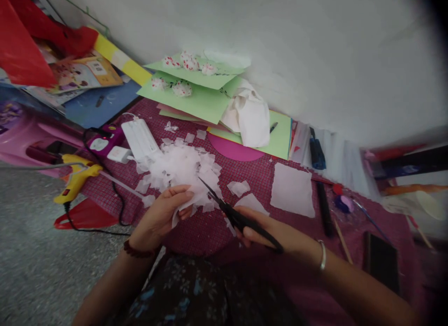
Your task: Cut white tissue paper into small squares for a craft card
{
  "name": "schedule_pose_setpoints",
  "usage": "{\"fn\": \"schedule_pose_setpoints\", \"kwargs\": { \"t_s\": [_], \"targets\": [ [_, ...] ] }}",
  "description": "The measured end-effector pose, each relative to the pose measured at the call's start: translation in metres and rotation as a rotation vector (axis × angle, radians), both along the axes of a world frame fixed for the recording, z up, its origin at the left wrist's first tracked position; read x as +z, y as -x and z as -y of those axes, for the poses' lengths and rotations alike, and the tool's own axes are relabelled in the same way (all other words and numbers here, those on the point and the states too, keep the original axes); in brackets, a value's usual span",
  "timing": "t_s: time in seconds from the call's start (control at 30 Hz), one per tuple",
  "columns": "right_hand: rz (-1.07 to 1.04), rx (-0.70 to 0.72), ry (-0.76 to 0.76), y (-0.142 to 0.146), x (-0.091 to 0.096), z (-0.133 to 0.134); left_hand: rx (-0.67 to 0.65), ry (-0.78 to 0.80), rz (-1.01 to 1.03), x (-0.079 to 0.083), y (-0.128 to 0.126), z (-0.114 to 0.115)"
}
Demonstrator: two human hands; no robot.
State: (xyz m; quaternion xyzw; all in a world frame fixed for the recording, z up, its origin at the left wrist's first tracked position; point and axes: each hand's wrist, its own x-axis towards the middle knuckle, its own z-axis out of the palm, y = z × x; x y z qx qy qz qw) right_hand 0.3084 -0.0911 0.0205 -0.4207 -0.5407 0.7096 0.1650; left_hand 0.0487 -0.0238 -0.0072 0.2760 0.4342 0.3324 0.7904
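My left hand [161, 214] pinches a piece of white tissue paper [184, 205] between thumb and fingers, just in front of a heap of small cut white paper squares [180, 167]. My right hand [266, 230] grips black scissors [227, 208], whose blades are parted and point up-left at the held paper. Both hands hover over a magenta checked cloth [252, 169] spread on the floor. A bracelet is on each wrist.
A white paper square [292, 189] and scraps lie right of the heap. Green sheets with paper flowers [196, 85] and crumpled tissue [250, 116] rest against the wall. A yellow glue gun [75, 181] with cable lies left; a dark phone [381, 260] lies right.
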Motion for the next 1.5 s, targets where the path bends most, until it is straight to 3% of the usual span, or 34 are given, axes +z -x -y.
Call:
{"fn": "schedule_pose_setpoints", "kwargs": {
  "t_s": [0.23,0.43,0.6,0.8,1.03,1.17,1.37,1.5],
  "targets": [
    [-0.066,-0.055,0.015,0.004,-0.009,0.0,-0.011,-0.023,-0.016,0.005,-0.005,-0.002],
    [-0.019,-0.159,0.079,0.009,-0.011,0.002,0.02,-0.036,-0.01,-0.005,-0.002,0.001],
    [-0.066,-0.05,-0.057,0.005,-0.005,-0.001,0.031,-0.052,-0.028,-0.005,0.003,-0.001],
    [-0.027,-0.021,-0.037,0.0,-0.002,0.004,0.163,-0.156,-0.085,-0.005,0.004,-0.006],
    [0.028,-0.019,-0.009,0.009,0.009,0.003,-0.032,-0.31,-0.372,-0.003,0.011,-0.001],
    [0.044,-0.04,-0.027,0.007,0.01,0.003,-0.047,-0.316,-0.355,0.003,0.011,-0.003],
    [0.03,-0.039,-0.06,-0.002,0.009,0.009,0.163,-0.28,-0.208,0.0,0.014,-0.01],
    [0.057,-0.015,-0.053,0.003,0.012,0.01,0.088,-0.293,-0.224,-0.001,0.015,-0.009]
  ]
}}
